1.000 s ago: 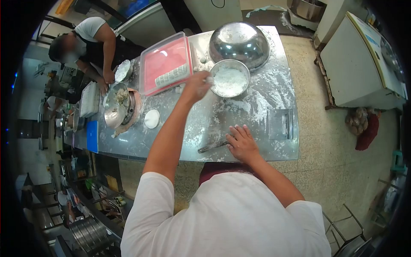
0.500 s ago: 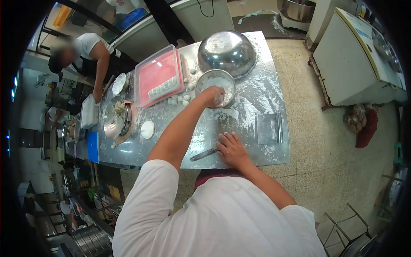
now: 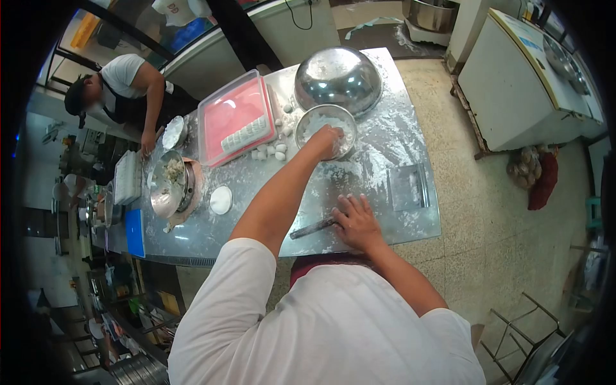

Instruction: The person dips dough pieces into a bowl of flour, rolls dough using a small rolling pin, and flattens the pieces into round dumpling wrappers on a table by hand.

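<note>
My left hand (image 3: 328, 141) reaches down into a metal bowl (image 3: 299, 144) of white flour (image 3: 321, 120); its fingers are mostly hidden in the bowl. Close to the front edge of the table, my right hand (image 3: 357, 223) lies with fingers spread. Its thumb side rests at the right end of a dark, floury rolling pin (image 3: 312, 228), and part of that end is under the hand. Several small white dough balls (image 3: 280, 148) sit to the left of the flour bowl. A flat white round (image 3: 221, 200) lies further left.
Behind the flour bowl is a large upturned metal bowl (image 3: 339, 80). A clear-lidded pink tray (image 3: 231, 115) holds a row of white pieces. Left stand a bowl of filling (image 3: 168, 199) and a white container (image 3: 128, 178). A scraper-like sheet (image 3: 406, 188) lies right. A co-worker (image 3: 131, 80) leans at the far left.
My right hand and the rolling pin have shifted slightly right in view. My left hand stays in the flour bowl. The co-worker's head has turned and moved a little; the whole view has shifted slightly.
</note>
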`<state>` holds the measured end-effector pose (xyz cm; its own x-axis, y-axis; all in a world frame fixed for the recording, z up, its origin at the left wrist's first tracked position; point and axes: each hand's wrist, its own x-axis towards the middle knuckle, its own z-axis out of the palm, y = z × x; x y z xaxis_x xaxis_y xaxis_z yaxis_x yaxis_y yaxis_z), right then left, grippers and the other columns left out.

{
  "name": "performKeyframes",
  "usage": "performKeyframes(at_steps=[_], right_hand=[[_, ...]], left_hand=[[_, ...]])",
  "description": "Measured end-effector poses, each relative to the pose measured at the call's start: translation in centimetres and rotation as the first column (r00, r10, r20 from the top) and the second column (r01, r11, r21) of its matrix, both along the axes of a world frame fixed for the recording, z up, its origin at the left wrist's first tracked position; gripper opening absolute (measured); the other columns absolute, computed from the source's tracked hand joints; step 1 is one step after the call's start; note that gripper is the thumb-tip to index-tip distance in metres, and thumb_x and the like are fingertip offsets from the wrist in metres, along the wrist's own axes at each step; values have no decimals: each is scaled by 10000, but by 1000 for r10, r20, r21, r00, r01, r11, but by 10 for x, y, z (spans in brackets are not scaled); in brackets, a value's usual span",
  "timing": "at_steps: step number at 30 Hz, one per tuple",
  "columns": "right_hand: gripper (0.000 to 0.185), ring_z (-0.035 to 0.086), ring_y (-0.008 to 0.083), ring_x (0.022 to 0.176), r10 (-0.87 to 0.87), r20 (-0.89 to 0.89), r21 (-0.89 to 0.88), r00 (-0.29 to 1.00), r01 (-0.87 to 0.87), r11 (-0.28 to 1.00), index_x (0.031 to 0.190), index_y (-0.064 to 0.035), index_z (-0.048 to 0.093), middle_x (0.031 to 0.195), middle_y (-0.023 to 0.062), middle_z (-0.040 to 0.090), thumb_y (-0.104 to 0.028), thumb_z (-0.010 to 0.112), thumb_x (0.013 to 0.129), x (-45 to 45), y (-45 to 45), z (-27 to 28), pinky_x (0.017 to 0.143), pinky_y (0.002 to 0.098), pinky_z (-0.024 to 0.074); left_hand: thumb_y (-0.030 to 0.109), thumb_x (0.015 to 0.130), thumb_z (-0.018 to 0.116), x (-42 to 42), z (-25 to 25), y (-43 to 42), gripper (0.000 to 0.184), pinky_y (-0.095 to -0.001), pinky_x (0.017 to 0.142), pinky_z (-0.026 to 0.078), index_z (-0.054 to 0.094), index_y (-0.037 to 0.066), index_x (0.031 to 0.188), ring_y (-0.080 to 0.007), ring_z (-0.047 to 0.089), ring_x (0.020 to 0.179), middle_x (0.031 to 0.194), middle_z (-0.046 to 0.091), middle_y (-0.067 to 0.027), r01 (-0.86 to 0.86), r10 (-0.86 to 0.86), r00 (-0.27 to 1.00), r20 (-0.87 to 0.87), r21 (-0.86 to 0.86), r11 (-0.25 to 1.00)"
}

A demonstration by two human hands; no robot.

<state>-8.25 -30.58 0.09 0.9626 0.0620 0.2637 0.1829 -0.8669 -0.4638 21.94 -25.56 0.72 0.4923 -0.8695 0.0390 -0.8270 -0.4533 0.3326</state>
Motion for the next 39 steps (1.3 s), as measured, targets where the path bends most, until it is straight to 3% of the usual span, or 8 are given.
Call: performKeyframes(at_steps=[3,9,12,22,25,27,30,39], right_hand=[[381,489,304,1378,-73,40,-34,997,74,997,1224,-145,683,1442,121,563,-302,700,878,4,6,6,1225,540,260],[373,521,318,1345,-15,14,-75,1000,16,997,1199,-156,698,1408,117,583,-233,734,836,8,13,-1,1200,536,311],[354,522,328,1344,-153,-45,-108,987,147,983,1170,-150,702,1395,120,587,-212,743,824,-9,22,4,1199,537,311],[323,514,350,1350,-154,-30,-79,988,151,985,1133,-118,695,1373,136,590,-206,740,826,-17,16,10,1187,537,326],[326,515,350,1346,-138,-17,-89,990,136,987,1133,-113,697,1372,140,591,-216,740,827,-14,15,9,1183,534,328],[326,516,350,1344,-135,-10,-104,991,134,986,1131,-111,698,1371,141,592,-221,740,827,-14,15,9,1182,534,328],[329,518,347,1340,-150,-46,-85,988,146,986,1127,-111,699,1370,144,593,-232,743,825,-7,13,9,1179,536,330],[377,503,340,1355,-68,-62,-88,996,63,994,1177,-116,696,1377,141,584,-273,744,838,-16,7,13,1191,512,324]], left_hand=[[137,839,678,14,14,5,298,-479,825,544,681,63,1128,-430,675,925,990,712,-225,260,-260,966,-5,81,962],[179,809,738,-18,75,49,288,-405,821,547,722,62,1071,-315,691,884,975,714,-177,-149,62,961,-268,-314,938],[126,790,703,-59,87,114,338,-433,871,538,725,79,1124,-380,665,985,1057,683,-200,-123,48,877,-478,-128,984],[122,837,744,-108,42,174,479,-460,955,509,626,110,1301,-404,609,1097,1188,615,-167,-87,82,912,-401,7,996],[299,919,693,-120,41,143,485,-542,1101,413,606,150,1372,-422,512,1303,1361,572,-168,-269,275,934,-230,57,961],[498,969,572,-129,6,135,588,-681,1195,188,542,196,1473,-425,313,1492,1567,428,-164,-159,199,941,272,-162,974],[580,983,498,-111,-15,127,696,-748,1185,17,365,281,1597,-408,194,1553,1670,288,-135,-204,192,972,139,84,975],[507,1015,509,-107,-18,129,622,-620,1232,110,441,203,1555,-374,265,1533,1622,368,-177,-250,250,965,-82,8,968]])
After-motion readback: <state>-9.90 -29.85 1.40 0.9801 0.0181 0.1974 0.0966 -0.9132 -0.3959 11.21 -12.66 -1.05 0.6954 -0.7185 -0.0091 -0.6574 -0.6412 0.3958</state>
